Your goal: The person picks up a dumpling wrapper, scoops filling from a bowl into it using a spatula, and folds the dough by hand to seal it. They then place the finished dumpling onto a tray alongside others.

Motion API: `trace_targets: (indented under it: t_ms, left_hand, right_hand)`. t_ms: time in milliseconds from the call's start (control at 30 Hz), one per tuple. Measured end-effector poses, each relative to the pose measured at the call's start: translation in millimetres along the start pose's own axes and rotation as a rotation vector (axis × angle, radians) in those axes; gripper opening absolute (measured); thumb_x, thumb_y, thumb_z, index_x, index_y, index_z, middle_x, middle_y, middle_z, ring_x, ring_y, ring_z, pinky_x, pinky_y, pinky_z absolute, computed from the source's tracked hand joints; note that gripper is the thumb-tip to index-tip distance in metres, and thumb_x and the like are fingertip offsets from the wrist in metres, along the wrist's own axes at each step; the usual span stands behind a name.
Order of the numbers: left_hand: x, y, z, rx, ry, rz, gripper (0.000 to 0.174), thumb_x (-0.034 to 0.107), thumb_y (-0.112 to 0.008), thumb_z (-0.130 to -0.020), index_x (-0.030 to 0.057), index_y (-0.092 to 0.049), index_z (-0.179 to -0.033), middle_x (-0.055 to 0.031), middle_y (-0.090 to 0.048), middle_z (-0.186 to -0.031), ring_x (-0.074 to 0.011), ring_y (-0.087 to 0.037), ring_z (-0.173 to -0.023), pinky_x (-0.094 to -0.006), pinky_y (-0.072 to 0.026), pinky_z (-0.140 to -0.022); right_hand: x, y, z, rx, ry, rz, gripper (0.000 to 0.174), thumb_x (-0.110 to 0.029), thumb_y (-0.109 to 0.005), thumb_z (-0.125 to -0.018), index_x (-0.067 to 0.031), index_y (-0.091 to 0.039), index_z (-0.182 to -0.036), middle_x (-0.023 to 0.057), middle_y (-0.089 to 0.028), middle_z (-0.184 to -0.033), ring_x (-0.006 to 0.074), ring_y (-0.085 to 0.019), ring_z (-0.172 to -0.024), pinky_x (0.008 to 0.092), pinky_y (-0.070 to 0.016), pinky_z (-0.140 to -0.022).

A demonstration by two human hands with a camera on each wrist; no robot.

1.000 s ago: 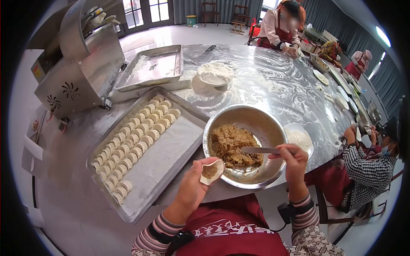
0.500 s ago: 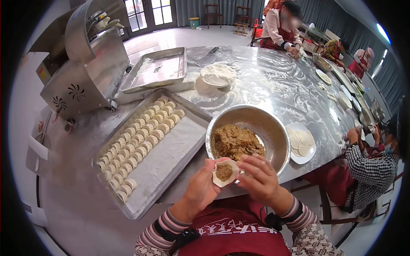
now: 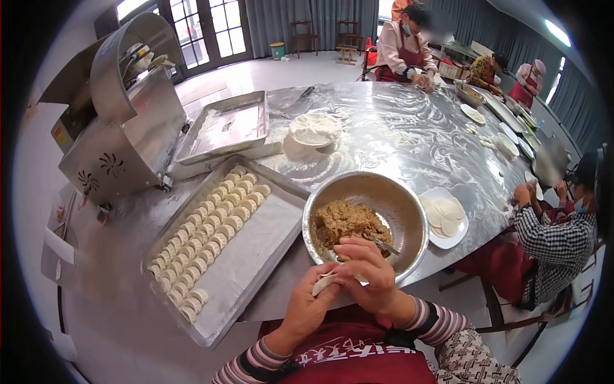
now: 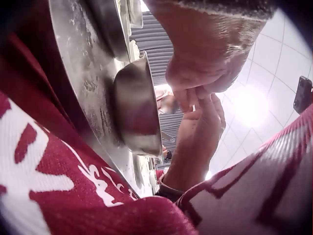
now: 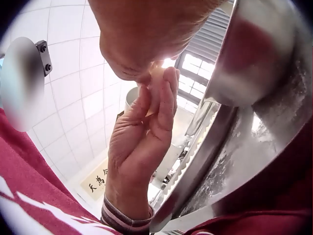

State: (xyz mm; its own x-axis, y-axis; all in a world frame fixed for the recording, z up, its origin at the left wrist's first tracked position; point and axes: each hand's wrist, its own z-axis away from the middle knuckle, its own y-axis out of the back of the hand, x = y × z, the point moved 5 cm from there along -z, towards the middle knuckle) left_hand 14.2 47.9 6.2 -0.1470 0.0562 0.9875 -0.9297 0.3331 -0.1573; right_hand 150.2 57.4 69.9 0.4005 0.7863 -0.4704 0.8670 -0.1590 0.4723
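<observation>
In front of the apron, my left hand holds a folded dumpling, its pale edge showing between fingers and thumb. My right hand meets it there, its fingertips pinching the dough from the other side and hiding much of it. The right wrist view shows the left hand with the dough between its thumb and fingers. Just beyond both hands stands a steel bowl of brown minced filling. A flat metal spatula lies in the bowl, leaning on the filling.
Left of the bowl, a paper-lined tray carries rows of pleated dumplings. Round wrappers lie on a white plate to the right. Farther back are a flour bowl, another tray and a steel machine. People work around the table.
My right hand has let go of the spatula, leaving it in the bowl, and moved left to the wrapper. The open wrapper with filling is now folded over between both hands.
</observation>
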Motion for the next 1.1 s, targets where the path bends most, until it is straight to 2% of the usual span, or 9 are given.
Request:
trace_targets:
  t_ms: [100, 133, 200, 400, 500, 633, 800, 933, 1100]
  left_hand:
    - [12.9, 3.8, 0.9, 0.107, -0.068, 0.073, 0.047, 0.002, -0.059, -0.090, -0.0006, -0.040, -0.133, -0.0116, -0.059, -0.119, -0.0149, -0.059, -0.104, -0.0257, -0.0476, -0.091]
    - [17.3, 6.4, 0.9, 0.156, -0.078, 0.132, 0.048, 0.000, -0.057, -0.090, -0.0005, -0.038, -0.134, -0.0128, -0.059, -0.121, -0.0162, -0.059, -0.106, -0.0264, -0.0475, -0.092]
    - [17.1, 3.4, -0.5, 0.116, -0.096, 0.091, 0.050, -0.003, -0.055, -0.089, -0.0006, -0.037, -0.136, -0.0150, -0.057, -0.126, -0.0186, -0.058, -0.110, -0.0279, -0.0466, -0.095]
    - [2.8, -5.2, -1.6, 0.016, 0.015, 0.055, 0.056, -0.005, -0.060, -0.086, -0.0037, -0.039, -0.137, -0.0143, -0.056, -0.127, -0.0165, -0.056, -0.113, -0.0282, -0.0456, -0.095]
    - [-4.5, -3.2, -2.2, 0.001, -0.013, -0.117, 0.049, -0.005, -0.062, -0.085, -0.0043, -0.047, -0.131, -0.0126, -0.059, -0.121, -0.0153, -0.057, -0.109, -0.0276, -0.0470, -0.093]
    - [5.8, -8.4, -1.9, 0.076, -0.077, -0.088, 0.038, -0.004, -0.062, -0.087, -0.0048, -0.053, -0.124, -0.0113, -0.063, -0.113, -0.0151, -0.061, -0.101, -0.0267, -0.0502, -0.087]
    - [9.0, -10.9, 0.2, 0.105, -0.147, -0.110, 0.034, -0.003, -0.060, -0.089, -0.0045, -0.055, -0.122, -0.0115, -0.063, -0.111, -0.0157, -0.062, -0.098, -0.0274, -0.0531, -0.083]
    - [8.1, -4.4, 0.2, 0.120, -0.229, -0.381, 0.030, -0.001, -0.060, -0.089, -0.0032, -0.056, -0.119, -0.0112, -0.063, -0.107, -0.0159, -0.064, -0.092, -0.0275, -0.0551, -0.080]
    - [0.9, -1.8, 1.4, 0.175, -0.160, -0.281, 0.031, -0.002, -0.058, -0.089, -0.0024, -0.055, -0.119, -0.0108, -0.063, -0.106, -0.0148, -0.063, -0.093, -0.0268, -0.0541, -0.079]
  right_hand:
    - [16.4, 6.6, 20.9, 0.124, -0.397, -0.216, 0.034, -0.001, -0.071, -0.080, 0.0010, -0.055, -0.110, 0.0120, -0.063, -0.093, 0.0181, -0.062, -0.087, 0.0308, -0.0521, -0.075]
    - [19.0, 6.6, 25.8, 0.136, -0.395, -0.198, 0.034, -0.001, -0.071, -0.080, 0.0010, -0.055, -0.110, 0.0120, -0.063, -0.093, 0.0181, -0.062, -0.087, 0.0308, -0.0521, -0.075]
    - [34.0, -20.8, 45.8, -0.091, -0.961, -0.931, 0.026, -0.002, -0.068, -0.085, 0.0002, -0.056, -0.108, 0.0052, -0.063, -0.089, 0.0095, -0.058, -0.070, 0.0239, -0.0480, -0.064]
    - [31.3, -25.5, 52.7, -0.097, -0.963, -1.012, 0.023, -0.005, -0.064, -0.089, 0.0013, -0.057, -0.110, 0.0028, -0.064, -0.088, 0.0083, -0.060, -0.074, 0.0234, -0.0487, -0.066]
    - [23.4, -7.8, 41.5, -0.140, -0.550, -0.417, 0.028, 0.000, -0.066, -0.082, -0.0009, -0.061, -0.110, 0.0091, -0.065, -0.090, 0.0204, -0.066, -0.082, 0.0306, -0.0524, -0.071]
    - [9.9, 2.2, 31.1, -0.076, -0.254, -0.251, 0.031, 0.003, -0.066, -0.077, -0.0028, -0.061, -0.108, 0.0124, -0.060, -0.093, 0.0284, -0.064, -0.082, 0.0339, -0.0525, -0.068]
    - [15.7, 8.5, 36.4, 0.033, -0.458, -0.262, 0.027, 0.000, -0.069, -0.078, -0.0021, -0.061, -0.103, 0.0121, -0.060, -0.086, 0.0267, -0.061, -0.073, 0.0328, -0.0497, -0.063]
    - [16.5, 4.3, 36.2, -0.067, -0.437, -0.280, 0.019, -0.002, -0.068, -0.078, -0.0013, -0.062, -0.097, 0.0127, -0.060, -0.080, 0.0272, -0.061, -0.071, 0.0349, -0.0480, -0.061]
    - [15.0, 4.0, 31.7, -0.110, -0.338, -0.214, 0.028, 0.002, -0.070, -0.074, -0.0007, -0.062, -0.100, 0.0129, -0.061, -0.083, 0.0257, -0.063, -0.071, 0.0323, -0.0500, -0.060]
